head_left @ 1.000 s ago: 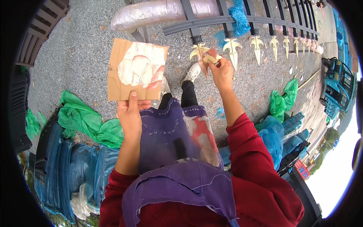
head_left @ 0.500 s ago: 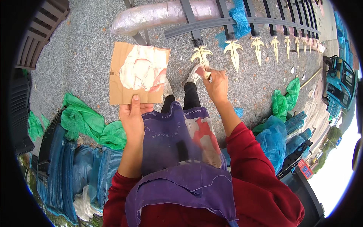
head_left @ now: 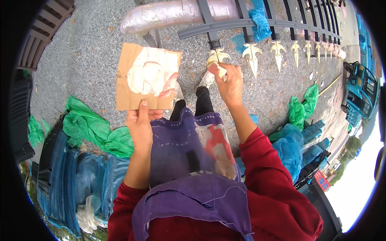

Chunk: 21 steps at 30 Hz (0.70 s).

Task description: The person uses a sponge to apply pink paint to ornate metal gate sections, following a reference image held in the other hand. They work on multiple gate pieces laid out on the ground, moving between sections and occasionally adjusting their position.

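My left hand (head_left: 140,120) grips the lower edge of a square cardboard piece (head_left: 124,94), thumb on top and fingers beneath. A pale, creamy smear (head_left: 138,74) with pinkish patches covers much of its face. Between the fingertips of my right hand (head_left: 232,84) is a small sponge pad (head_left: 217,70), pinkish and cream. It is at the nearest gold spearhead finial (head_left: 217,55) of a dark metal fence panel (head_left: 233,26) and covers the finial's tip; whether they touch I cannot tell. Another gold finial (head_left: 252,57) sits just to the right.
Behind the bars lies a plastic-wrapped roll (head_left: 161,18), with blue plastic (head_left: 260,24) tied on the rail. Green sheeting (head_left: 90,124) and blue-wrapped stacks (head_left: 88,172) stand at left. More blue wrapping (head_left: 287,148) is at right, a blue vehicle (head_left: 364,90) beyond. My shoes (head_left: 206,80) are on grey ground.
My right hand has moved slightly up and left with the sponge pad, which now covers the nearest finial's tip. The left hand and cardboard have hardly moved.
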{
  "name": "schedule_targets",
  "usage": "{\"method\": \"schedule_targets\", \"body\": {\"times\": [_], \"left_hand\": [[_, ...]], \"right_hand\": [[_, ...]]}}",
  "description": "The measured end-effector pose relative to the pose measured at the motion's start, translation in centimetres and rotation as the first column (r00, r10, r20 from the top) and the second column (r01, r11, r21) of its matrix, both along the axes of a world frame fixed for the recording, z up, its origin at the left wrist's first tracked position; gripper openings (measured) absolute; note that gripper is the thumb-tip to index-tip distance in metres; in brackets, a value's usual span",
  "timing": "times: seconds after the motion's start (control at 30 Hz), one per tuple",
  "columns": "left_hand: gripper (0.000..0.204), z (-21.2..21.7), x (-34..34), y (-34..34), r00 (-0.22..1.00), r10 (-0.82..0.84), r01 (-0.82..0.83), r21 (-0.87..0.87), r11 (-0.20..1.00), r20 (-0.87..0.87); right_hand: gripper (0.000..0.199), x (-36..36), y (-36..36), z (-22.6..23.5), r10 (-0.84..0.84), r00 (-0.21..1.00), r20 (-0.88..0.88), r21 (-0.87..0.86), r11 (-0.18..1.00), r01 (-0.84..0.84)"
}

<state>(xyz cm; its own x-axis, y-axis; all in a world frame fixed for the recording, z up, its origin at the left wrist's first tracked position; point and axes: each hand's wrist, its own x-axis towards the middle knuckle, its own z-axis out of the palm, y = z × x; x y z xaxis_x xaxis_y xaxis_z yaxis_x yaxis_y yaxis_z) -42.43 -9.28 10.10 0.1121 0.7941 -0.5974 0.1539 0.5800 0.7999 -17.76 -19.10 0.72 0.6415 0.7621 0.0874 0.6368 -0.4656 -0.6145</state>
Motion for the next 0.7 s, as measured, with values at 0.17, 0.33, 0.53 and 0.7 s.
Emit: {"method": "schedule_targets", "body": {"times": [0.17, 0.33, 0.53, 0.7], "left_hand": [[0.027, 0.0, -0.2, 0.5, 0.999, -0.004, 0.003, 0.008, 1.000, 0.043], [0.026, 0.3, -0.3, 0.6, 1.000, 0.009, -0.009, 0.001, 1.000, 0.030], [0.025, 0.1, -0.6, 1.0, 1.000, -0.024, 0.024, 0.001, 1.000, 0.003], [0.026, 0.2, -0.2, 0.9, 1.000, -0.010, 0.010, -0.011, 1.000, 0.029]], "right_hand": [[0.027, -0.2, 1.3, -0.4, -0.073, 0.989, -0.133, -0.096, 0.994, 0.060], [0.026, -1.7, 2.1, 1.1, 0.074, 0.996, 0.058, 0.024, 0.997, -0.076], [0.023, 3.2, 1.0, 1.4, -0.057, 0.987, 0.150, -0.008, 0.998, 0.059], [0.023, 2.5, 0.7, 0.1, 0.177, 0.960, 0.217, -0.110, 0.982, -0.156]]}}
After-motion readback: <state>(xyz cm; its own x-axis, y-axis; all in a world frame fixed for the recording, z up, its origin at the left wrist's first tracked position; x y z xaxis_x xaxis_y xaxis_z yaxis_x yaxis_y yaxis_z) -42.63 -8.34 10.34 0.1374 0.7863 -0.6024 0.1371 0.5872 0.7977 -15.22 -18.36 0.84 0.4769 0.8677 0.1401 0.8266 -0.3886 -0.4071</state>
